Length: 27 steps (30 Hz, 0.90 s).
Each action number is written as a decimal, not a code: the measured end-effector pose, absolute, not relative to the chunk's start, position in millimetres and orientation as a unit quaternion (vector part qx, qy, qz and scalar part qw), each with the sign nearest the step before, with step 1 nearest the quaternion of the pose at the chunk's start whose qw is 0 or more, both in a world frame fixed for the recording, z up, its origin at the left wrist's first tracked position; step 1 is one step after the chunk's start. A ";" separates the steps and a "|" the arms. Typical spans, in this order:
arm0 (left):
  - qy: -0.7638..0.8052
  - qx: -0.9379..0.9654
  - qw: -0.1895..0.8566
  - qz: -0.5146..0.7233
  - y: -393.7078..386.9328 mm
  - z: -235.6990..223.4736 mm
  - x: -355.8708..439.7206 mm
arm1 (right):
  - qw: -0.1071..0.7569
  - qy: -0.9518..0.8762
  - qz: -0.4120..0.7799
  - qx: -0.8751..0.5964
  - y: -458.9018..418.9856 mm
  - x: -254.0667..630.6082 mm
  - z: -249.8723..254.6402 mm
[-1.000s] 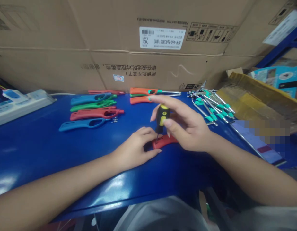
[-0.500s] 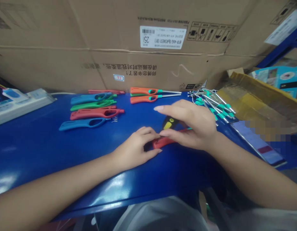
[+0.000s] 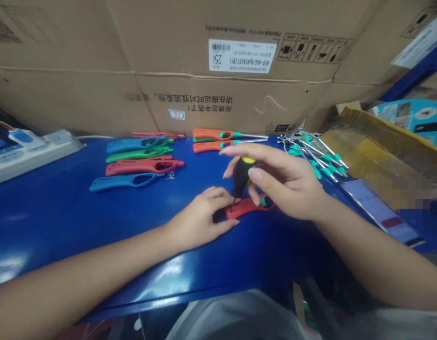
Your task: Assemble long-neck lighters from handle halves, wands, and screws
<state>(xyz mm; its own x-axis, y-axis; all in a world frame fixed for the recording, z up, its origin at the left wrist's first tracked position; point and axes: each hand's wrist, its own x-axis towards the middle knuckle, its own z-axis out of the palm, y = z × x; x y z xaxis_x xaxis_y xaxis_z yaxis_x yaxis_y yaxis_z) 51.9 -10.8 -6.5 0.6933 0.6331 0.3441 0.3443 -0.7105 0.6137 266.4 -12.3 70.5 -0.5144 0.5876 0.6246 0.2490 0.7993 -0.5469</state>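
Observation:
A red lighter body with a teal trigger lies flat on the blue table. My left hand grips its rounded end between thumb and fingers. In my right hand is a stubby black and yellow screwdriver, tilted slightly, its tip down at the lighter's end by my left fingers. The far end of the lighter is hidden behind my right hand. Loose blue, green and red lighter shells lie to the left. Two orange lighters with metal tubes lie behind my hands.
A pile of metal tubes with teal parts lies at the back right, near a phone and an opened carton. A white power strip sits at the left. A large cardboard box walls off the back.
My right hand has turned the screwdriver more upright, so its shaft and more of the red lighter show. My left hand keeps its hold. The view has shifted slightly.

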 end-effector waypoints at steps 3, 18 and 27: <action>0.275 0.881 0.268 0.276 -10.4 -7.2 51.8 | 0.464 -0.849 0.108 -0.228 -8.9 267.2 70.2; 0.281 0.878 0.279 0.269 -10.9 -5.9 52.0 | 0.412 -0.884 0.092 -0.201 -16.4 266.2 76.3; 0.284 0.880 0.274 0.266 -10.9 -6.2 52.2 | 0.403 -0.879 0.059 -0.250 -13.1 268.1 72.8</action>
